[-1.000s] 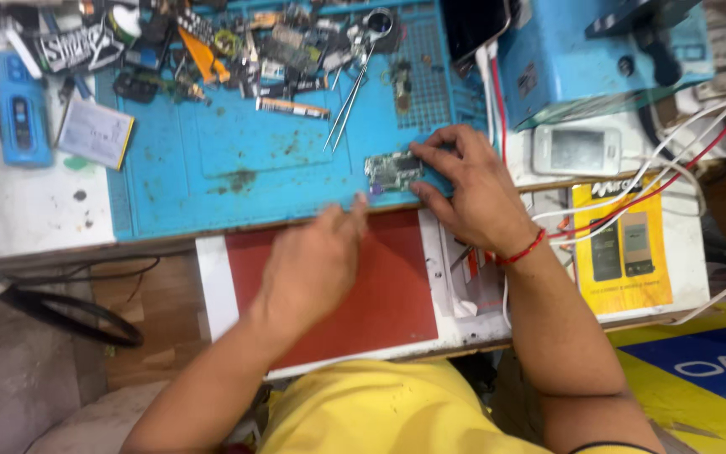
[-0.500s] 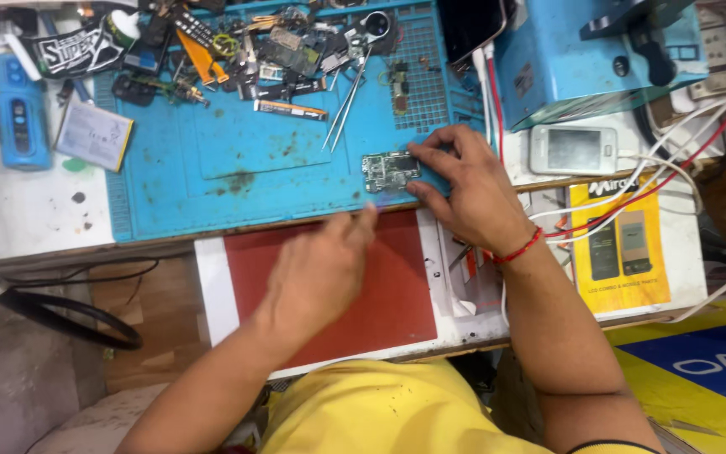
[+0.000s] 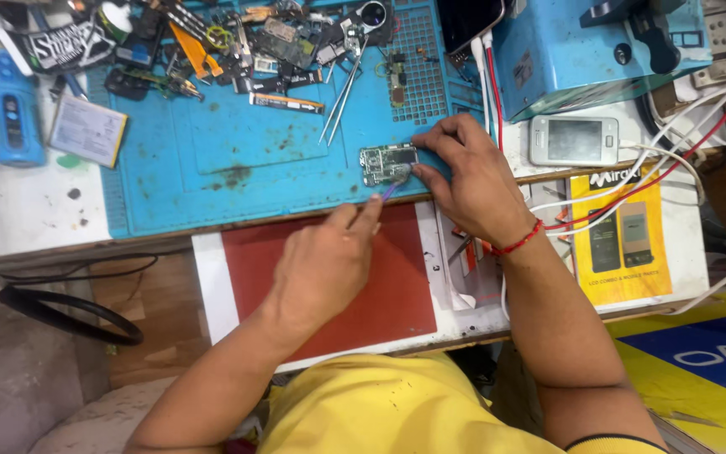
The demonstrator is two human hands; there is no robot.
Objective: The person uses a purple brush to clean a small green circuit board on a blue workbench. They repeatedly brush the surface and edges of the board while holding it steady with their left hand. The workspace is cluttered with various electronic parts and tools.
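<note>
A small green circuit board [image 3: 386, 164] lies on the blue work mat [image 3: 212, 160] near its front edge. My right hand [image 3: 468, 181] presses on the board's right end with fingers and thumb. My left hand [image 3: 325, 265] hovers over a red pad [image 3: 397, 294] and pinches a thin purple-tipped tool [image 3: 390, 191] whose tip touches the board's lower edge.
Tweezers [image 3: 339, 92] and several phone parts litter the mat's far side. A blue machine [image 3: 598, 42] stands at the back right, a white phone [image 3: 573, 139] beside it, with red and white cables [image 3: 674, 160]. A blue device [image 3: 12, 118] and flat battery [image 3: 87, 130] lie left.
My left hand has moved up and right from the red pad, bringing the tool tip onto the board. My right hand stays on the board.
</note>
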